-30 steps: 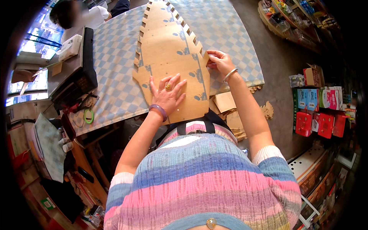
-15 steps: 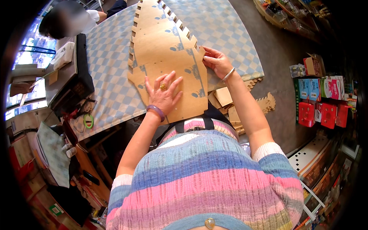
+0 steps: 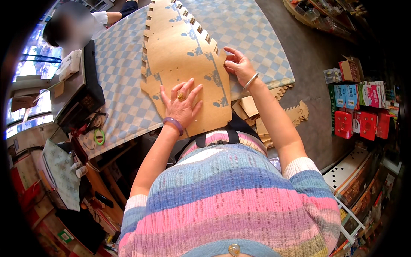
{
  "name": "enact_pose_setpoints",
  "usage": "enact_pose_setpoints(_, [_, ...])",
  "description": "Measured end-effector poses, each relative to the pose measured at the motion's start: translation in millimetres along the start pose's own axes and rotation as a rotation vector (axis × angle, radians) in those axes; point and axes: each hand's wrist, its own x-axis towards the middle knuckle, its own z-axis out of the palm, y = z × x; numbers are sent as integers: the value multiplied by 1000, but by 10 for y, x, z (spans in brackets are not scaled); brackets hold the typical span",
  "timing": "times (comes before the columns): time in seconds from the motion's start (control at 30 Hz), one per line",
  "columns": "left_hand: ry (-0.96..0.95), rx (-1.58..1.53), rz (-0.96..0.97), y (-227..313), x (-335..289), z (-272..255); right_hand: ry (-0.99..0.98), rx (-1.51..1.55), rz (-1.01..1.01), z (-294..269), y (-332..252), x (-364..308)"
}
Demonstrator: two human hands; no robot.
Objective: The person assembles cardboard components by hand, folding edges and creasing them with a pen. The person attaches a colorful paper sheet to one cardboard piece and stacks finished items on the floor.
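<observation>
A large brown cardboard sheet (image 3: 188,73) with blue printed patches lies along the table, its two long sides cut into small square notches. The near end of it overhangs the table edge by my waist. My left hand (image 3: 182,107) rests flat on the sheet with fingers spread, holding nothing. At the sheet's right edge, my right hand (image 3: 239,67) has its thumb and forefinger closed on a small raised cardboard flap (image 3: 221,57). The other fingers of that hand are bent above it.
A blue-and-beige checked cloth covers the table (image 3: 115,77). More notched cardboard pieces (image 3: 295,113) lie low at the right, beside my right forearm. A black box-like device (image 3: 83,94) and green scissors handles (image 3: 99,136) are at the left. Another person (image 3: 100,19) sits at the far left.
My right hand has shifted slightly left, its upper fingers lifting a little away from the edge flap. My left hand stays in place on the cardboard sheet.
</observation>
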Motion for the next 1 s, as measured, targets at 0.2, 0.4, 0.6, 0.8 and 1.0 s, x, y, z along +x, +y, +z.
enact_pose_setpoints(0.2, [4, 8, -2, 4, -2, 5, 18, -178, -8, -14, -59, 4])
enact_pose_setpoints(0.4, [10, 3, -2, 5, -1, 20, -6, -152, 3, 6, -98, 0])
enact_pose_setpoints(0.6, [7, 2, 2, 4, -3, 4, 13, -174, 20, 53, -141, -7])
enact_pose_setpoints(0.8, [8, -15, 7, -8, -8, 9, 9, -242, 0, 48, -145, -6])
enact_pose_setpoints(1.0, [5, -23, 9, -10, -9, 1, 32, -412, -125, 97, -208, -45])
